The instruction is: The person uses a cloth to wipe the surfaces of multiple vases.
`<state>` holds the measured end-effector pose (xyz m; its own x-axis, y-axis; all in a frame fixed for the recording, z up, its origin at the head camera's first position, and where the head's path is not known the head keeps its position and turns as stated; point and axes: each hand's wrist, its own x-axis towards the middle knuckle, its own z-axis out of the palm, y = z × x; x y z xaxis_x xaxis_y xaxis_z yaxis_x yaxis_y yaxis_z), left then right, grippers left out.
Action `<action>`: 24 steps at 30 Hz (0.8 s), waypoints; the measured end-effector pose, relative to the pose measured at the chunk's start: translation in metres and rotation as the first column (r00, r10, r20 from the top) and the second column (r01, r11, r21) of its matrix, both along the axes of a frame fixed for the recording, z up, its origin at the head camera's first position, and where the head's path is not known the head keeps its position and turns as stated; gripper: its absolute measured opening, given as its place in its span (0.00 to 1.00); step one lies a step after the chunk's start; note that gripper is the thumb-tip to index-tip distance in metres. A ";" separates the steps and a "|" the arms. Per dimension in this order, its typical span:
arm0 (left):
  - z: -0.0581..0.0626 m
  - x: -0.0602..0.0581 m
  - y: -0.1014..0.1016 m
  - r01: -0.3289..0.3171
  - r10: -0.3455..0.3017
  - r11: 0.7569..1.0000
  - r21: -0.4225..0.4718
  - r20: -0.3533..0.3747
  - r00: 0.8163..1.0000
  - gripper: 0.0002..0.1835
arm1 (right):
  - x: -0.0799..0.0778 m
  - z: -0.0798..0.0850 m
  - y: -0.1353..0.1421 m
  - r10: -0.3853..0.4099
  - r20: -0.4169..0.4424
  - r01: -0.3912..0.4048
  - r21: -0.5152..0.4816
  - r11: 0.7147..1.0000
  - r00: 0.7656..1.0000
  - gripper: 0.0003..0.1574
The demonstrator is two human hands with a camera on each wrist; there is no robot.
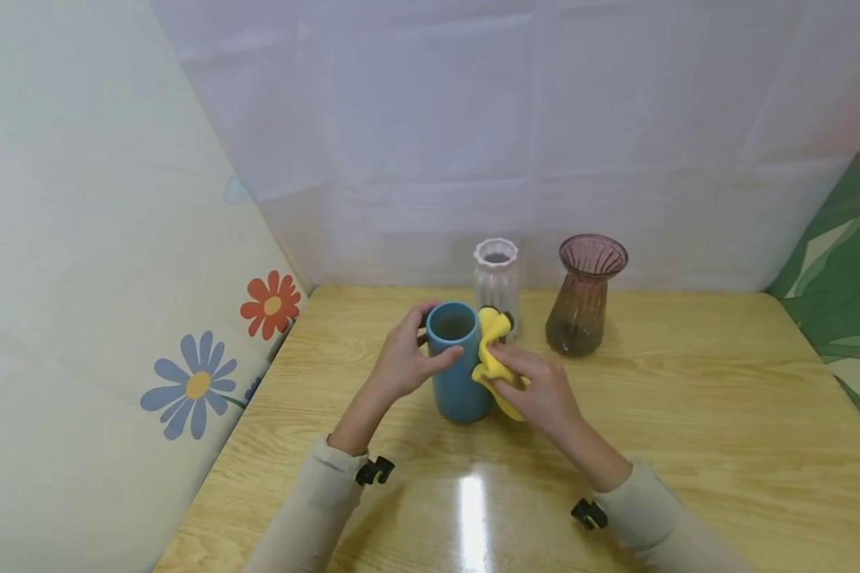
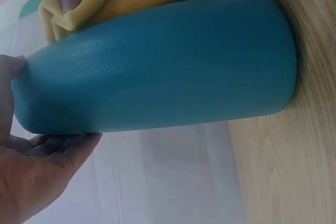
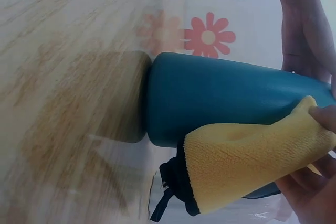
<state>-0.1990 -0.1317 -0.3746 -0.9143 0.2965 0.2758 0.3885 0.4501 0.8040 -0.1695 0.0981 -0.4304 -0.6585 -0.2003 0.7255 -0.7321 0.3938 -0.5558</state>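
Observation:
A tall blue vase (image 1: 462, 390) stands upright over the wooden table, its round mouth facing up. My left hand (image 1: 406, 358) grips it near the rim, thumb across the front and fingers round the far left side. In the left wrist view, that hand's fingers (image 2: 63, 156) lie along the smooth wall of the vase. My right hand (image 1: 548, 394) pinches a bunched yellow cloth (image 1: 496, 364) against the vase's right side. The right wrist view shows the cloth's fuzzy face and a black trim (image 3: 190, 182) with a small loop at its lower end.
Behind the blue vase stands a white fluted vase (image 1: 497, 282) with a scalloped rim, partly hidden by the cloth. A purple ribbed glass vase (image 1: 580, 310) stands to its right. The wooden table (image 1: 702, 414) meets a white backdrop (image 1: 416, 143) and a flower-printed sheet (image 1: 79, 239) at left.

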 end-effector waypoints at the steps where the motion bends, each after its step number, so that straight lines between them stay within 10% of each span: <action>1: 0.000 0.000 0.000 0.000 0.000 1.000 0.001 0.003 1.000 0.39 | 0.001 -0.001 0.000 -0.005 0.001 0.005 0.010 1.000 1.000 0.28; 17: 0.000 -0.005 -0.006 0.055 -0.057 0.997 0.048 0.027 0.998 0.39 | 0.011 -0.019 0.005 -0.026 0.061 0.010 0.246 0.969 0.998 0.26; 24: -0.004 -0.010 -0.011 0.101 -0.103 0.992 0.079 0.018 0.995 0.38 | 0.012 -0.017 0.007 -0.029 0.179 -0.049 0.416 0.908 0.983 0.24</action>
